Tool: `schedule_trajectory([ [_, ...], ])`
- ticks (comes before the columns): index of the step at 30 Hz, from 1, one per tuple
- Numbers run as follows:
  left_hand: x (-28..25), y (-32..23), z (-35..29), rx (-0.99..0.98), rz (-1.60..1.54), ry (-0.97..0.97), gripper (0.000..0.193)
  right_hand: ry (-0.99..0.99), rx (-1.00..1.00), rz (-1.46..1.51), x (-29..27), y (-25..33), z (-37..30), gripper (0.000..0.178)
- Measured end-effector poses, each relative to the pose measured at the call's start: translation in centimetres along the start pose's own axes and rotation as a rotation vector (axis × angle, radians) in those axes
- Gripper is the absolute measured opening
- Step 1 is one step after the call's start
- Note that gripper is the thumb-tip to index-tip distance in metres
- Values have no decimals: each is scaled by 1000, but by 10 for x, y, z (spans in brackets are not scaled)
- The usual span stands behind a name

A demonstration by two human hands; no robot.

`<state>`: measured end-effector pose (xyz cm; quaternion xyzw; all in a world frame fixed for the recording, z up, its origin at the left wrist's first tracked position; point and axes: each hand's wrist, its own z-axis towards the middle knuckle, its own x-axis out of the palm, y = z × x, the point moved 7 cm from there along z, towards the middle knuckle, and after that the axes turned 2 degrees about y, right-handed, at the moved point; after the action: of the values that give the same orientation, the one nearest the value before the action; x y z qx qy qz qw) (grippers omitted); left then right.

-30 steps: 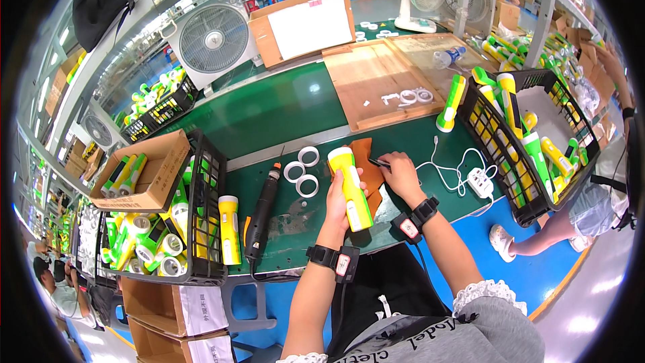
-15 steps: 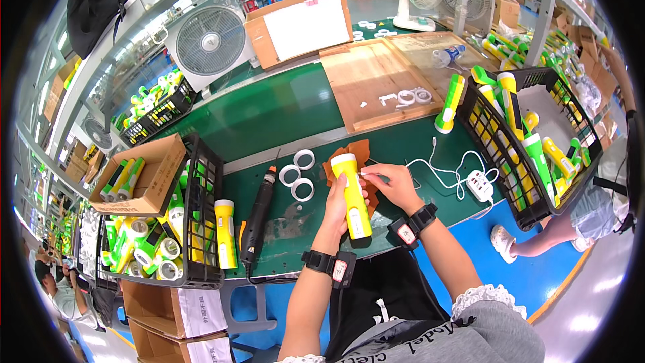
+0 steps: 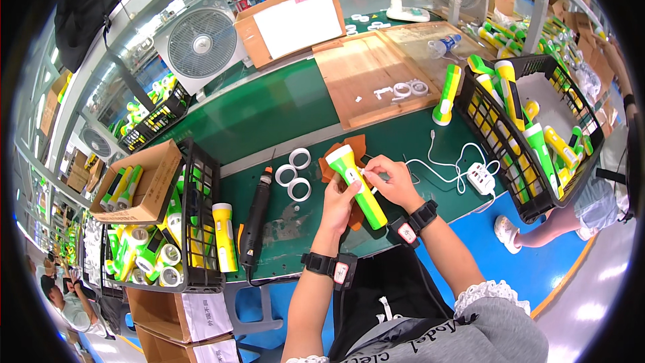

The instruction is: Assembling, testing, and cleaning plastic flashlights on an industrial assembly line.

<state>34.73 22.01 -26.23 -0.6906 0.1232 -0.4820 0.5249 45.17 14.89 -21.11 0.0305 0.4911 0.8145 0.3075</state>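
My left hand (image 3: 338, 203) grips a yellow and green flashlight (image 3: 356, 184) from below, its yellow head pointing away from me over the green bench (image 3: 282, 121). My right hand (image 3: 390, 178) pinches something small against the flashlight's side near the middle. A brown rag (image 3: 349, 151) lies under and behind the flashlight. Three white rings (image 3: 294, 175) rest on the bench to the left of it.
A black electric screwdriver (image 3: 256, 218) and a yellow flashlight (image 3: 224, 236) lie at my left beside a black crate (image 3: 201, 228) of flashlights. A second black crate (image 3: 537, 141) stands right, with a white power strip (image 3: 481, 178) and cable. Wooden boards, cardboard boxes and fans stand behind.
My hands have lifted and turned the flashlight slightly toward the left, and my right hand has moved onto its side.
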Motion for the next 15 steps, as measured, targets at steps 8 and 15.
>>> schedule_trajectory([
  [8, 0, -10, -2, 185, 227, -54, 61, 15, 11, 64, 3, 0, 1, 9],
  [15, 9, -5, -5, 15, 97, -6, 70, -11, 126, 62, -2, -7, 0, 10],
])
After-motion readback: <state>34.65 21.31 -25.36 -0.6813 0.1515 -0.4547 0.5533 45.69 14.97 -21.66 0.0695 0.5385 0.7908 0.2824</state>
